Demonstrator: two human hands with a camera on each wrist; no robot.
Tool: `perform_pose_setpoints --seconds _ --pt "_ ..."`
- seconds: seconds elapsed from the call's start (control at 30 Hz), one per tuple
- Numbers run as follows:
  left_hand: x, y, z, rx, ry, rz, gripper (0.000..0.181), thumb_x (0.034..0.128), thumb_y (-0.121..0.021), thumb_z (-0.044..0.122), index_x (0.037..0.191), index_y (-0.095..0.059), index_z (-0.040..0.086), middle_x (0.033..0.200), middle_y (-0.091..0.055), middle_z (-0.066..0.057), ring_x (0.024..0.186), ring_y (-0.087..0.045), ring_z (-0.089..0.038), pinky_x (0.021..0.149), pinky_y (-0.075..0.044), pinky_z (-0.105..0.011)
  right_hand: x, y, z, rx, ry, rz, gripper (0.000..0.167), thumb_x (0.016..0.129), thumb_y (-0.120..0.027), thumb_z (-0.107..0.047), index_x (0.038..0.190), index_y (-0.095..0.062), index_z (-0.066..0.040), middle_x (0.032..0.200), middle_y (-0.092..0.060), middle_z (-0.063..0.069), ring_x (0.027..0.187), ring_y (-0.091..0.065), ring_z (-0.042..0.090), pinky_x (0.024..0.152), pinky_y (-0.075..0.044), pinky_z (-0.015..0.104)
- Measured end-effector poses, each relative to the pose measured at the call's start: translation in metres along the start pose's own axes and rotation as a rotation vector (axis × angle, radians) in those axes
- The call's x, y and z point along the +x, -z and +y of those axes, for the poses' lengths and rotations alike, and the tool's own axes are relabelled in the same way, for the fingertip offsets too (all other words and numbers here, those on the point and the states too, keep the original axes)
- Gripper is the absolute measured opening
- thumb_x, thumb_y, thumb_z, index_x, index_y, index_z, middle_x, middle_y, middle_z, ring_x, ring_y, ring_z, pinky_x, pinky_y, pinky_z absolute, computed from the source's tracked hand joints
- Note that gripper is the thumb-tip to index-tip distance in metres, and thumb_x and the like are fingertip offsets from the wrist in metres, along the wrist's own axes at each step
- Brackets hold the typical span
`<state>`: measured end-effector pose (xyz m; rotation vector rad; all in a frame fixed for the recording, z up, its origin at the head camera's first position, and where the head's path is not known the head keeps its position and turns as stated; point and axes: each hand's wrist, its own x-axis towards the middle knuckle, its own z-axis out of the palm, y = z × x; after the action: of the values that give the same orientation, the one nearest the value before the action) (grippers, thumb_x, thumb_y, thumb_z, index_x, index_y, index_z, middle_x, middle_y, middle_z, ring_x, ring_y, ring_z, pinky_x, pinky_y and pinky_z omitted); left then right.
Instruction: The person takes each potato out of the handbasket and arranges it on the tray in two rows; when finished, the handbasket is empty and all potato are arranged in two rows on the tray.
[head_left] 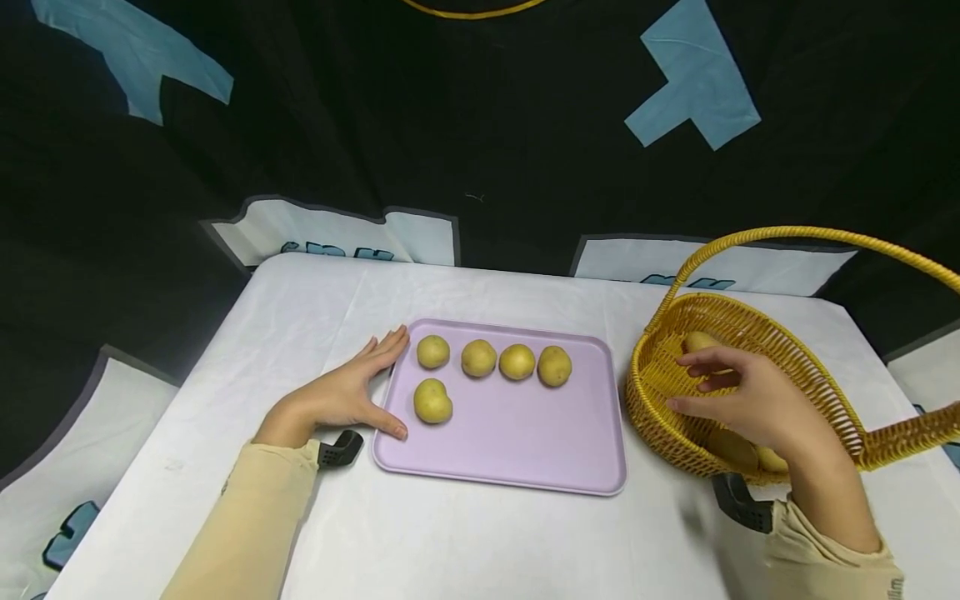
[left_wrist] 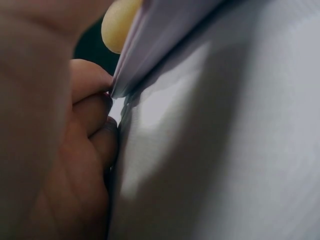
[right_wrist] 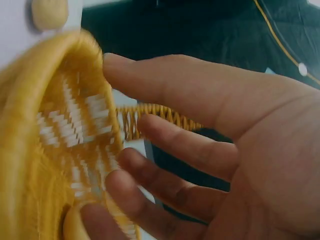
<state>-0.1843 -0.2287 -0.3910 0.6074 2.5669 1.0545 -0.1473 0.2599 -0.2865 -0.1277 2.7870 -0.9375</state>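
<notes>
A lilac tray (head_left: 517,433) lies flat on the table, with several potatoes (head_left: 478,358) in a row along its far side. One more potato (head_left: 432,401) sits nearer on its left part. My left hand (head_left: 345,400) rests at the tray's left edge, thumb and fingers spread along the rim. Over a yellow wicker basket (head_left: 652,417) on the right hovers my right hand (head_left: 757,400), its fingers apart and loosely bent with nothing between them. Inside the basket, a potato (head_left: 701,341) shows beyond the fingers, and others (head_left: 731,448) lie below, partly hidden by the hand.
The basket's tall arched handle (head_left: 810,233) rises above its bowl and comes down at the right. White cloth (head_left: 465,533) covers the table. A black curtain (head_left: 487,125) with blue patches hangs behind it.
</notes>
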Motion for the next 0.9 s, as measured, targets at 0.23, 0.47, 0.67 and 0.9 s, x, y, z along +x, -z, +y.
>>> perform_pose_setpoints --seconds 0.23,0.47,0.67,0.9 --pt "0.002 -0.001 0.001 -0.006 0.004 -0.003 0.138 0.0578 -0.096 0.048 0.162 -0.014 0.009 0.168 -0.002 -0.004 0.151 0.009 -0.038 0.120 0.000 -0.059 -0.007 0.006 0.027 -0.033 -0.091 -0.048 0.074 0.078 -0.086 -0.045 0.131 -0.061 0.001 0.125 -0.060 0.026 0.104 -0.062 0.038 0.080 -0.058 0.044" --pt "0.002 -0.002 0.000 -0.008 0.014 -0.005 0.138 0.0578 -0.096 0.049 0.162 -0.014 0.010 0.168 -0.002 -0.003 0.151 0.009 -0.039 0.119 0.000 -0.061 -0.012 0.009 0.043 -0.042 -0.125 -0.080 0.076 0.077 -0.087 -0.043 0.131 -0.060 0.002 0.126 -0.058 0.029 0.105 -0.064 0.038 0.079 -0.057 0.042" --pt "0.001 -0.002 -0.001 0.002 0.012 -0.002 0.138 0.0579 -0.095 0.050 0.162 -0.014 0.010 0.168 -0.002 -0.003 0.151 0.009 -0.039 0.119 -0.001 -0.061 -0.012 0.013 0.048 -0.056 -0.168 -0.107 0.080 0.075 -0.089 -0.045 0.131 -0.059 0.003 0.125 -0.057 0.030 0.102 -0.064 0.037 0.079 -0.057 0.045" --pt "-0.001 -0.001 -0.001 0.004 0.008 -0.002 0.138 0.0582 -0.096 0.050 0.162 -0.015 0.008 0.168 -0.002 -0.004 0.151 0.009 -0.039 0.119 0.000 -0.061 -0.012 0.014 0.051 -0.086 -0.197 -0.169 0.075 0.076 -0.087 -0.045 0.128 -0.061 0.002 0.116 -0.063 0.022 0.102 -0.060 0.034 0.077 -0.051 0.041"
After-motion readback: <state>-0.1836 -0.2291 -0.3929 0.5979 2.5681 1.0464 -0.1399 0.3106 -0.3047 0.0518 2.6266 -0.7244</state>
